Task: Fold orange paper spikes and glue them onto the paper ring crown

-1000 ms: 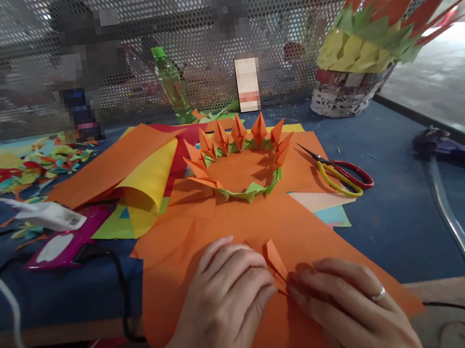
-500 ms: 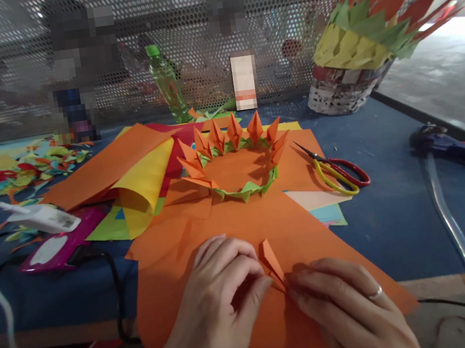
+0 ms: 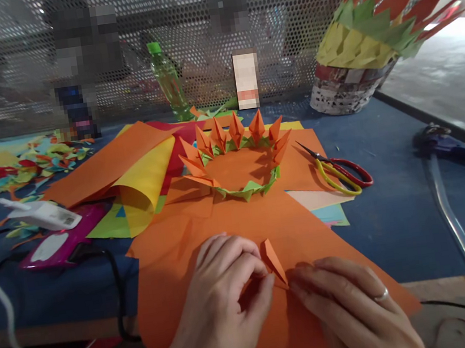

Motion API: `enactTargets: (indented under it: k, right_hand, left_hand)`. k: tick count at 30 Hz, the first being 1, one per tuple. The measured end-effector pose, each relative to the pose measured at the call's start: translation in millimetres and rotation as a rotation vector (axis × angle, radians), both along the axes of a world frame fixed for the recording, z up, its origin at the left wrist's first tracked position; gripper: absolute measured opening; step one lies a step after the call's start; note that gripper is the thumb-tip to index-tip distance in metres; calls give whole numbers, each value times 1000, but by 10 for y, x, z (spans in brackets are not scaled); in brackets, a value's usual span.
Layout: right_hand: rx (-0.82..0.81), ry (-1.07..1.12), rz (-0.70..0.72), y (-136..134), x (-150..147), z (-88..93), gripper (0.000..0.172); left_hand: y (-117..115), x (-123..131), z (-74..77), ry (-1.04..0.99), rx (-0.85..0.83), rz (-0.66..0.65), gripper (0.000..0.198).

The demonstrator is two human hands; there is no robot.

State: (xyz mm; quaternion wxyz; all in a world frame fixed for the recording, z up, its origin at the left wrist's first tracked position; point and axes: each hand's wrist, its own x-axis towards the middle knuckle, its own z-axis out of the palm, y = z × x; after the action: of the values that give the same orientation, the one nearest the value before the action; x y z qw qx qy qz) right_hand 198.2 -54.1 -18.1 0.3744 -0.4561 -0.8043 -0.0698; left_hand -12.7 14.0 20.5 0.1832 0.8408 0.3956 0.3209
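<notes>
A small pointed piece of folded orange paper [image 3: 275, 262] is held low over a large orange sheet [image 3: 171, 262]. My left hand [image 3: 230, 288] pinches its left side between thumb and curled fingers. At its lower right tip, my right hand [image 3: 350, 289], with a ring on one finger, closes thumb and fingertips; the exact contact is partly hidden. Just beyond my hands lies a ring-shaped paper crown [image 3: 251, 188], its green band carrying several upright orange folded points around the back and left. Red-and-yellow-handled scissors [image 3: 341, 174] rest to its right.
Coloured sheets [image 3: 145, 194] and paper scraps [image 3: 34, 166] spread left, near a white plug [image 3: 45, 214] on a purple power strip [image 3: 62, 245] with cables. A green bottle [image 3: 169, 85] stands behind. On the right are a glue gun [image 3: 460, 147] and a spiky paper-covered basket [image 3: 343, 88].
The camera view has shifted very slightly. Both hands remain at the folded paper, with only small movements of the fingers; the left thumb sits a little farther right.
</notes>
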Motion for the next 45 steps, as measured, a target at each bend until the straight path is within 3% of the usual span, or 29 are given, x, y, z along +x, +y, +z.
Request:
enactTargets:
  k: [18, 45]
  right_hand:
    - [62, -29, -26, 1, -16, 32, 19]
    - [92, 14, -24, -8, -40, 6, 19]
  left_hand:
    - [33, -56, -23, 26, -48, -45, 18]
    - [-23, 25, -53, 53, -31, 48, 16]
